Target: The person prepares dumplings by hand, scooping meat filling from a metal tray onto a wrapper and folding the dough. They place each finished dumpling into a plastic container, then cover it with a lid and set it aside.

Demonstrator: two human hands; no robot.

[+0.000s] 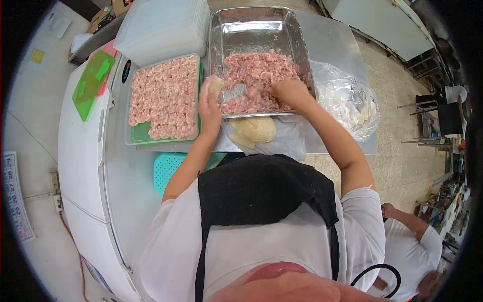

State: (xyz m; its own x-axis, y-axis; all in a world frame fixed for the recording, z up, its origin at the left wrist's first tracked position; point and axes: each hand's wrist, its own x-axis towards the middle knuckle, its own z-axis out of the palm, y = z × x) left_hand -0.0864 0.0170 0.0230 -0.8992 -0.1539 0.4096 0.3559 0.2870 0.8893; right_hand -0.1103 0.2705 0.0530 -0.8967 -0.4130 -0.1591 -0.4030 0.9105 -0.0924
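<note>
My left hand (209, 110) is raised at the near left corner of a metal pan (251, 30), closed around a pale dough wrapper (217, 86). Inside the pan lies a heap of pink minced meat (259, 68). My right hand (292, 94) is in a fist over the right side of the meat; whatever its fingers hold is hidden. Left of my left hand, rows of meat-filled dumplings (163, 98) fill most of a green-bottomed tray (142, 134). A stack of dough wrappers (259, 130) rests on white plastic just below the pan.
Stacked translucent containers (161, 30) stand behind the dumpling tray. A clear plastic bag (347, 100) lies right of the pan. A turquoise perforated basket (166, 168) is below my left forearm. Green plastic pieces (93, 83) lie far left. Another person (412, 251) is at lower right.
</note>
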